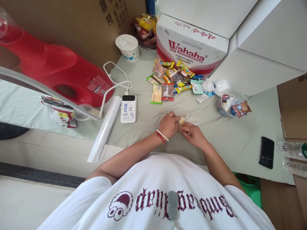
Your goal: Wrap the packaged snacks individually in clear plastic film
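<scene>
My left hand (169, 125) and my right hand (193, 134) meet over the cloth, just in front of my shirt. Between their fingertips is a small clear plastic bag (182, 120) with pale yellow bits in it; its exact contents are too small to name. Both hands are closed, with fingers pinched on the bag, and its clear end spreads out to the right. Beyond my hands lies a pile of wrapped snacks (177, 76). The two flat packets nearest me are a pale one (156, 93) and a red one (167, 92).
A Wahaha carton (189, 48) stands behind the snacks. To the right are a clear tub (224, 111) of wrappers and a black phone (266, 152). Leftward are a white power bank (129, 109) on a cable, a plastic roll (105, 127), a paper cup (130, 52) and a red jug (64, 70).
</scene>
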The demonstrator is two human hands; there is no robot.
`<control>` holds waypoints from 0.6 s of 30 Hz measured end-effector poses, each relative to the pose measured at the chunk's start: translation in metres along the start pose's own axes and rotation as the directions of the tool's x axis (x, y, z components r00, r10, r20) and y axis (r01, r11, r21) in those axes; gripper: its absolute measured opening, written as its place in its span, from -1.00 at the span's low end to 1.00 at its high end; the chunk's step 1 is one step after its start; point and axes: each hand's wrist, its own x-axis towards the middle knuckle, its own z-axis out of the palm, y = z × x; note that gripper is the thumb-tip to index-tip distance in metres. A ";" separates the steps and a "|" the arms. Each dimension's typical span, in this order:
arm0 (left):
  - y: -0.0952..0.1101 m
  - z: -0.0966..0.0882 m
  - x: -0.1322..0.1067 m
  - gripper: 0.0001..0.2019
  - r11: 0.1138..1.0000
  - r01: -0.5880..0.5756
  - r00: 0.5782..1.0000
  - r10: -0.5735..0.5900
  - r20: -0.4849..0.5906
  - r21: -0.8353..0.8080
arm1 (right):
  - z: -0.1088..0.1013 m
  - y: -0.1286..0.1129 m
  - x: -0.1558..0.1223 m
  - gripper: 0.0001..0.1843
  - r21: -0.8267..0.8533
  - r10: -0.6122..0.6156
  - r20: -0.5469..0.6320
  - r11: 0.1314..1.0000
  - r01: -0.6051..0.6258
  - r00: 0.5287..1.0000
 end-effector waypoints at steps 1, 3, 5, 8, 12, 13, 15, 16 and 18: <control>0.002 0.003 -0.001 -0.70 0.996 -0.023 1.000 0.023 -0.009 0.082 | -0.004 0.006 0.000 -0.59 0.031 0.093 -0.124 0.995 -0.090 0.988; 0.003 0.004 -0.005 -0.72 0.982 -0.044 0.998 0.050 -0.027 0.182 | -0.012 0.018 0.005 -0.54 -0.019 0.257 -0.401 0.957 -0.289 0.879; 0.003 0.003 -0.009 -0.73 0.973 -0.032 0.996 0.050 -0.074 0.228 | -0.016 0.030 0.011 -0.48 -0.145 0.303 -0.523 0.889 -0.434 0.796; -0.002 0.002 -0.009 -0.51 0.965 0.064 0.981 -0.014 -0.194 0.256 | -0.018 0.038 0.011 -0.62 -0.281 0.309 -0.416 0.851 -0.444 0.855; -0.005 0.005 -0.004 -0.57 0.954 0.134 0.987 -0.105 -0.121 0.269 | -0.015 0.021 -0.005 -0.82 -0.173 0.270 -0.359 0.922 -0.347 0.894; -0.003 0.006 -0.004 -0.60 0.954 0.131 0.990 -0.113 -0.083 0.269 | -0.013 0.012 -0.008 -0.80 -0.118 0.285 -0.347 0.932 -0.343 0.894; 0.005 0.009 -0.005 -0.63 0.959 0.111 0.994 -0.100 -0.052 0.261 | -0.007 -0.006 -0.011 -0.75 -0.009 0.299 -0.328 0.948 -0.319 0.896; 0.010 0.011 -0.007 -0.66 0.962 0.089 0.995 -0.077 -0.058 0.258 | -0.003 -0.014 -0.011 -0.71 0.051 0.292 -0.331 0.955 -0.292 0.897; 0.019 0.015 -0.013 -0.73 0.967 0.026 0.996 -0.004 -0.086 0.254 | 0.005 -0.024 -0.009 -0.61 0.201 0.290 -0.347 0.952 -0.232 0.892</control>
